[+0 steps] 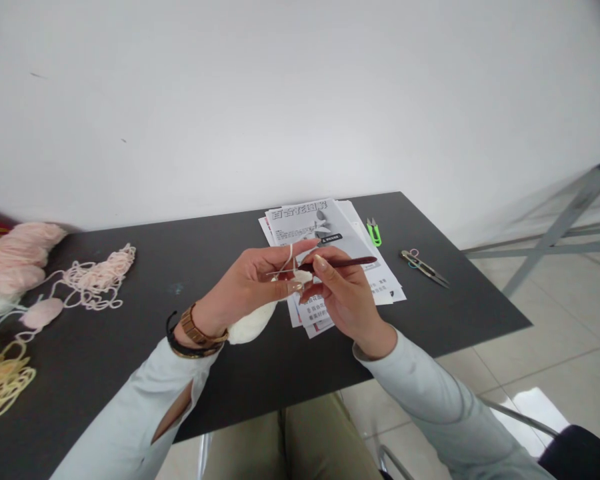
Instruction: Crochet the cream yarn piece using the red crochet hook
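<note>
A crochet hook [353, 262] with a dark red handle is gripped in my right hand [347, 293], its thin metal shaft pointing left. Between thumb and fingers, my left hand [260, 277] pinches a small white crochet piece [303, 276]. A strand of white yarn [291, 257] loops over my left index finger. The hook's shaft lies at the white piece, though its tip is too fine to make out clearly. Below my left hand sits a ball of white yarn [253, 324], partly hidden by the wrist.
Printed sheets [343, 223] lie beneath my hands on the dark table [180, 267]. Right of them are green thread snips [373, 232] and metal snips [425, 268]. Pink yarn [103, 273] and yellow yarn [3, 380] are at the left. A white wall [280, 100] stands behind.
</note>
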Demonstrator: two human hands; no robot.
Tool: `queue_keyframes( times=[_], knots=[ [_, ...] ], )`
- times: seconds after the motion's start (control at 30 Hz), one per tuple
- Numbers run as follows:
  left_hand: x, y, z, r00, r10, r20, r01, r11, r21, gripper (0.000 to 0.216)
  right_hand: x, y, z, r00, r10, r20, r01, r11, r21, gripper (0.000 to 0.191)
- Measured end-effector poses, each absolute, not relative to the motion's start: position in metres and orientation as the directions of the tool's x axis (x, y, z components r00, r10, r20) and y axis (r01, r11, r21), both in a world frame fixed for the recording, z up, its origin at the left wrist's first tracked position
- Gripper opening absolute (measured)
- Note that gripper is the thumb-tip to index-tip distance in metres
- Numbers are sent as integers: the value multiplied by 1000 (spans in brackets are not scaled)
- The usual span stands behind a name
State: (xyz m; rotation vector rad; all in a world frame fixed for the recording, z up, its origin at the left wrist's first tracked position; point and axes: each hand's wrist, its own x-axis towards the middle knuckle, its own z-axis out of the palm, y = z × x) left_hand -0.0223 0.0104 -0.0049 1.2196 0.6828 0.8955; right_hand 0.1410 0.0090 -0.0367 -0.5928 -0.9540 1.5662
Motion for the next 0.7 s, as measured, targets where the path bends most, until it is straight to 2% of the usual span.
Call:
queue_keyframes(
  times=[0.23,0.37,0.57,0.7],
  knots=[
    [-23,13,-7,493,868,65,-124,-3,992,49,141,11,-36,-286,953,96,-549,-81,-832,22],
    [-21,13,-8,486,873,35,-173,57,983,53,142,12,-37,-250,966,67,-523,-76,-849,18],
    [-20,14,-10,486,874,-7,-238,140,961,48,146,9,-38,-245,933,265,-505,110,-856,12],
    [-12,13,-15,420,906,52,-345,107,932,41,147,8,-37,-263,921,287,-505,122,-854,11]
  ],
)
